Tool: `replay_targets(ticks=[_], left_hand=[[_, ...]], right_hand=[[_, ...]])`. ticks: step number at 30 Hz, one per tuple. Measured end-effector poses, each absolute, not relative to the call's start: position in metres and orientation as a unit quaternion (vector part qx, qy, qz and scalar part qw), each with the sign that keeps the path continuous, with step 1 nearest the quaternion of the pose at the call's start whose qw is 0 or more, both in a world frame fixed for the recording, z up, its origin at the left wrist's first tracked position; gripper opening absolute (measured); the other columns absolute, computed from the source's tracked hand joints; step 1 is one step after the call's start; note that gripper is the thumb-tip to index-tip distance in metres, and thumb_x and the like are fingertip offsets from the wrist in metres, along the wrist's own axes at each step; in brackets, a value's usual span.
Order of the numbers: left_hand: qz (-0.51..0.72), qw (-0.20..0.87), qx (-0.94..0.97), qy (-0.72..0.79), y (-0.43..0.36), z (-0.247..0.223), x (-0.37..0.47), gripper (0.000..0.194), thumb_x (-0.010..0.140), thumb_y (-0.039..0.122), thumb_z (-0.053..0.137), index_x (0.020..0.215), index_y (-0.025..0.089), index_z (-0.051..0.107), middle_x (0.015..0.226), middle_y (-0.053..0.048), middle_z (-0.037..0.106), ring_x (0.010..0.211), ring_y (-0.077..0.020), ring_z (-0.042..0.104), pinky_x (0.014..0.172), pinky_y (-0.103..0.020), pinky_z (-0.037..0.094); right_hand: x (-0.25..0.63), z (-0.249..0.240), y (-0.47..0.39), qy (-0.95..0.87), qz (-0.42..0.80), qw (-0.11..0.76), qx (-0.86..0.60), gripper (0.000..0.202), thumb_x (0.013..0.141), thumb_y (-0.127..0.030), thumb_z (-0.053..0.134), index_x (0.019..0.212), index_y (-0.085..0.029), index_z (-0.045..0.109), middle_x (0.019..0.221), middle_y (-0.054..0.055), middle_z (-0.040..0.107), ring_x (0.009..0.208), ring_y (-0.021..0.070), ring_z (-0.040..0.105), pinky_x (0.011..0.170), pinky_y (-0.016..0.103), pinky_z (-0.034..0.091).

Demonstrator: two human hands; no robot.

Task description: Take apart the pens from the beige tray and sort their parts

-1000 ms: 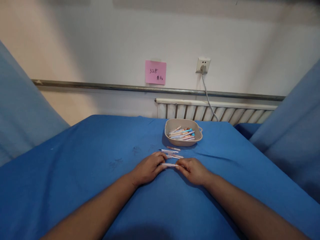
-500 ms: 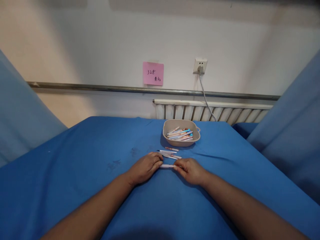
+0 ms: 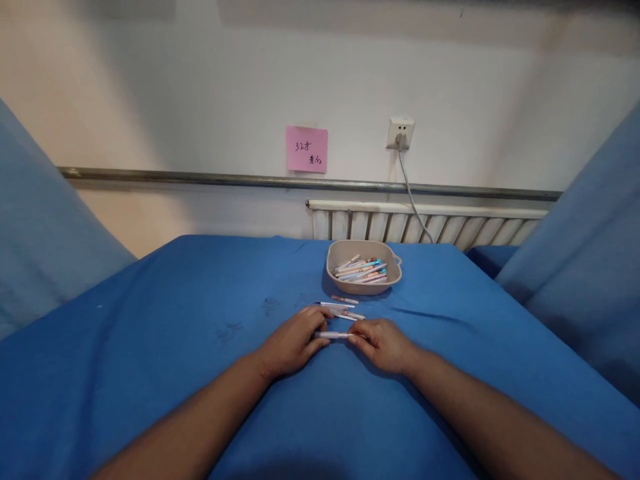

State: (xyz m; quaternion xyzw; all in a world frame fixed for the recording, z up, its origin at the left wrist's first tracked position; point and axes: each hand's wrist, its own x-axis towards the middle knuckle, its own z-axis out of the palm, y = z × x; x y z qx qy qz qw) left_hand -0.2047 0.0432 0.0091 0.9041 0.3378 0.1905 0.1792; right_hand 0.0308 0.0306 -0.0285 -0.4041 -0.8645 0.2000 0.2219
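Observation:
A pale pen (image 3: pixel 334 335) lies level between my two hands. My right hand (image 3: pixel 383 345) pinches its right end between thumb and fingers. At the other end, my left hand (image 3: pixel 296 339) has its thumb and fingers apart around the pen's left part. Just beyond the hands, several pen parts lie on the blue cloth: a white tube with a dark tip (image 3: pixel 340 305), pale pieces beside it, and a short patterned piece (image 3: pixel 345 300) nearest the basket. Behind them stands a beige basket (image 3: pixel 364 287) holding many pens (image 3: pixel 363 269).
Blue cloth (image 3: pixel 225 280) covers the table. A white radiator (image 3: pixel 390 227) and a metal rail (image 3: pixel 225 179) run along the wall behind. A cable (image 3: pixel 413 200) hangs from the socket (image 3: pixel 401 133). Blue curtains hang on both sides.
My left hand's thumb and fingers have spread apart, with the thumb now below the pen, and more of the pen's left part shows. My right hand keeps its pinch.

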Motion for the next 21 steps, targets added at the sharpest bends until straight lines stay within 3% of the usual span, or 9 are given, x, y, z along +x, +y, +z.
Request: replay_targets(ticks=[4, 9, 15, 21], left_hand=[[0.170, 0.171, 0.908, 0.342, 0.046, 0.009, -0.205, 0.027, 0.095, 0.030, 0.034, 0.095, 0.019, 0.059, 0.105, -0.006, 0.060, 0.102, -0.0197, 0.053, 0.095, -0.036, 0.039], [0.180, 0.163, 0.903, 0.356, 0.046, 0.008, -0.206, 0.028, 0.087, 0.037, 0.053, 0.109, 0.020, 0.054, 0.110, -0.007, 0.059, 0.101, -0.0221, 0.053, 0.090, -0.036, 0.043], [0.160, 0.121, 0.904, 0.376, 0.053, 0.001, -0.212, 0.018, 0.091, 0.026, 0.046, 0.103, 0.020, 0.057, 0.105, -0.007, 0.060, 0.098, -0.0218, 0.054, 0.089, -0.037, 0.042], [0.204, 0.143, 0.902, 0.351, 0.046, 0.001, -0.200, 0.037, 0.086, 0.027, 0.056, 0.121, 0.024, 0.049, 0.120, -0.008, 0.057, 0.108, -0.0233, 0.051, 0.094, -0.040, 0.039]], right_hand=[[0.031, -0.030, 0.032, -0.864, 0.201, 0.225, -0.403, 0.023, 0.093, -0.032, 0.041, 0.087, -0.020, 0.060, 0.078, 0.002, 0.065, 0.070, 0.0131, 0.058, 0.063, 0.021, 0.038], [0.031, -0.028, 0.030, -0.865, 0.197, 0.215, -0.408, 0.023, 0.093, -0.032, 0.041, 0.087, -0.020, 0.060, 0.078, 0.002, 0.065, 0.069, 0.0130, 0.058, 0.062, 0.021, 0.037], [0.041, -0.024, 0.034, -0.855, 0.173, 0.195, -0.448, 0.022, 0.093, -0.032, 0.041, 0.089, -0.019, 0.059, 0.077, 0.002, 0.066, 0.068, 0.0132, 0.058, 0.061, 0.022, 0.035], [0.039, -0.023, 0.032, -0.858, 0.168, 0.187, -0.448, 0.020, 0.092, -0.031, 0.043, 0.091, -0.020, 0.058, 0.082, 0.003, 0.068, 0.072, 0.0140, 0.060, 0.062, 0.023, 0.035]])
